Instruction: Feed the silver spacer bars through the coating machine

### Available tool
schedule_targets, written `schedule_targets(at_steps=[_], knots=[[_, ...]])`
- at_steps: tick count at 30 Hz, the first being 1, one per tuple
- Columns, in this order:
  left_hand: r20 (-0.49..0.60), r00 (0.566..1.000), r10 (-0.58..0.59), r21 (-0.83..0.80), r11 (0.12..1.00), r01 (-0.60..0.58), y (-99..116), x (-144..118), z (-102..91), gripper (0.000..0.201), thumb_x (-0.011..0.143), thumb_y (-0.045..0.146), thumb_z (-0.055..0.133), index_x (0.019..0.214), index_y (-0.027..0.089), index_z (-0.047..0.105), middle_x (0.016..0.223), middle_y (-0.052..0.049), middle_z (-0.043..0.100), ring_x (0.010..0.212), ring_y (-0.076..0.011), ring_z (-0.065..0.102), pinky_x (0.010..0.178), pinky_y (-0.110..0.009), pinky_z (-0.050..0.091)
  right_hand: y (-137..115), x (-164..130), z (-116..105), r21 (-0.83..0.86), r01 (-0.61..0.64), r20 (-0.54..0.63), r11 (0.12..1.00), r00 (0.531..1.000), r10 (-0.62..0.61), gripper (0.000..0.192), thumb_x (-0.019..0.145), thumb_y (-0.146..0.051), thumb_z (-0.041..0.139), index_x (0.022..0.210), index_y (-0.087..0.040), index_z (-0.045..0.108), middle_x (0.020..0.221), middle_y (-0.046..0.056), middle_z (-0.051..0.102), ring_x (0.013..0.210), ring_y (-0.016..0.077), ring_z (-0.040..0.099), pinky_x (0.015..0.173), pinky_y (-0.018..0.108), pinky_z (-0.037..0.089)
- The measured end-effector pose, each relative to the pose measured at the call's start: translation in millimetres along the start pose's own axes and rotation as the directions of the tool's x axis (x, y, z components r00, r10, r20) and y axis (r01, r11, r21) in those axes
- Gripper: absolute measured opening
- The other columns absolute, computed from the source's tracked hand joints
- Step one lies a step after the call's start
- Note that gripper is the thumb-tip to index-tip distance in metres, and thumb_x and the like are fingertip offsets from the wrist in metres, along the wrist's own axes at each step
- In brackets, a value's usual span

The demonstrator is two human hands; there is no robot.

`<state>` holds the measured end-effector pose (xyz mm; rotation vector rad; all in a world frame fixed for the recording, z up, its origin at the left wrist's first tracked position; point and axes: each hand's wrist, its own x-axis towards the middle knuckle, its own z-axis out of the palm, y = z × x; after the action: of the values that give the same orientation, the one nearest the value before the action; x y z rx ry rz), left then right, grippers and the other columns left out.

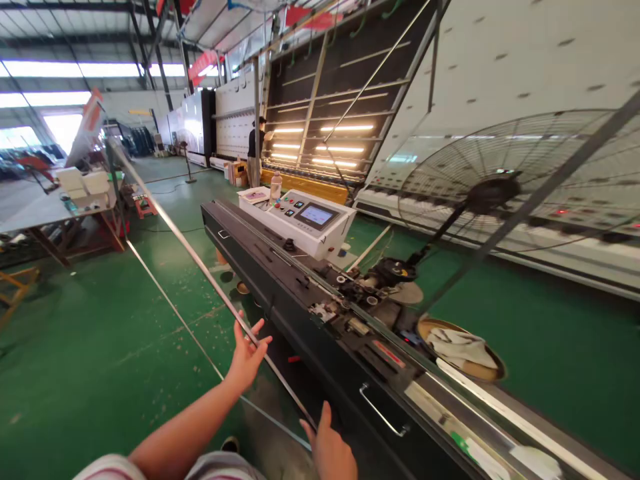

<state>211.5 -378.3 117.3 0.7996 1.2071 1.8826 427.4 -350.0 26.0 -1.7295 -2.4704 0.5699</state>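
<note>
A long, thin metal bar (pixel 200 263) slants from the upper left down toward my body, in front of a long dark machine. My left hand (pixel 246 360) supports it partway along, with the bar lying between thumb and fingers. Near its lower end my right hand (pixel 331 450) grips it, thumb pointing up; the lower part of this hand is cut off by the picture edge. A second thin strip (pixel 175 313) runs lower down, roughly parallel to the bar, passing behind my left wrist. Whether the two join at the far end I cannot tell.
The dark machine (pixel 280 300) has metal handles and a white control box (pixel 305 217) with a screen. Beyond it stand a large fan (pixel 493 193) and a round tray (pixel 463 370) holding cloth. A table (pixel 30 213) is at left; a person (pixel 257 150) stands farther back.
</note>
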Motion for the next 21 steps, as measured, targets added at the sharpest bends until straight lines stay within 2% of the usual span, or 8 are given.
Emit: schedule_targets(at_steps=[3,6,9,11,12,14,17,21], knots=[[-0.087,0.996,-0.004,-0.032,0.999,0.001,18,14,-32.2,0.108,0.083,0.044,0.075,0.152,0.046,-0.008,0.156,-0.019,0.038,0.107,-0.0269,0.07,0.078,-0.035,0.06,-11,-11,-13,-0.124,0.003,-0.022,0.992,1.0,-0.006,0.065,0.091,-0.048,0.047,0.143,-0.009,0.052,0.08,0.017,0.073,0.077,0.0388,0.073,0.069,0.052,0.059],[-0.092,0.995,-0.03,-0.068,0.997,0.023,46,32,-55.3,0.103,0.083,0.041,0.075,0.149,0.051,-0.003,0.154,-0.016,0.041,0.104,-0.0279,0.071,0.071,-0.033,0.061,-5,-15,-42,0.024,-0.038,-0.233,0.999,0.972,0.043,0.062,0.093,-0.054,0.043,0.139,-0.014,0.058,0.111,0.021,0.071,0.096,0.0372,0.071,0.075,0.049,0.058],[-0.1,0.995,-0.006,-0.055,0.998,0.0,68,54,-72.0,0.097,0.081,0.035,0.076,0.144,0.053,0.006,0.151,-0.011,0.047,0.104,-0.0265,0.072,0.072,-0.032,0.061,12,-5,-78,0.395,0.031,-0.541,0.918,0.815,0.205,0.057,0.095,-0.056,0.039,0.123,-0.014,0.066,0.129,0.017,0.064,0.121,0.0299,0.06,0.106,0.046,0.046],[-0.088,0.995,0.054,-0.014,0.998,-0.056,74,72,-80.3,0.088,0.08,0.031,0.075,0.139,0.053,0.014,0.15,-0.006,0.049,0.109,-0.0254,0.07,0.075,-0.031,0.06,28,7,-100,0.633,0.118,-0.591,0.765,0.712,0.379,0.058,0.09,-0.062,0.044,0.113,-0.015,0.068,0.127,0.016,0.065,0.122,0.0272,0.059,0.109,0.044,0.044],[-0.089,0.993,0.074,0.012,0.997,-0.073,75,81,-83.7,0.084,0.08,0.029,0.075,0.136,0.053,0.018,0.15,-0.004,0.05,0.112,-0.0248,0.069,0.076,-0.031,0.06,35,13,-110,0.733,0.16,-0.561,0.661,0.693,0.453,0.06,0.087,-0.065,0.047,0.113,-0.015,0.067,0.127,0.017,0.065,0.123,0.0266,0.058,0.107,0.043,0.046],[-0.096,0.991,0.091,0.034,0.996,-0.088,75,99,-89.3,0.08,0.079,0.023,0.075,0.133,0.05,0.022,0.148,-0.002,0.052,0.117,-0.0246,0.066,0.084,-0.036,0.059,42,22,-124,0.858,0.25,-0.464,0.449,0.752,0.468,0.062,0.086,-0.067,0.05,0.117,-0.015,0.066,0.128,0.016,0.065,0.121,0.0253,0.06,0.103,0.041,0.048],[-0.15,0.988,0.044,-0.009,0.999,-0.046,73,113,-95.2,0.083,0.071,0.01,0.075,0.128,0.045,0.026,0.142,-0.001,0.058,0.12,-0.0252,0.064,0.093,-0.045,0.057,33,24,-142,0.897,0.388,-0.441,0.213,0.829,0.345,0.063,0.086,-0.07,0.053,0.119,-0.018,0.067,0.122,0.014,0.068,0.116,0.024,0.062,0.102,0.04,0.048],[-0.205,0.978,-0.024,-0.076,0.997,0.008,77,111,-95.5,0.078,0.061,-0.002,0.066,0.118,0.038,0.031,0.128,0.003,0.067,0.122,-0.0227,0.063,0.093,-0.049,0.059,14,8,-163,0.815,0.559,-0.579,0.153,0.778,0.244,0.064,0.083,-0.073,0.057,0.117,-0.021,0.071,0.106,0.009,0.071,0.089,0.0197,0.064,0.096,0.04,0.049]])
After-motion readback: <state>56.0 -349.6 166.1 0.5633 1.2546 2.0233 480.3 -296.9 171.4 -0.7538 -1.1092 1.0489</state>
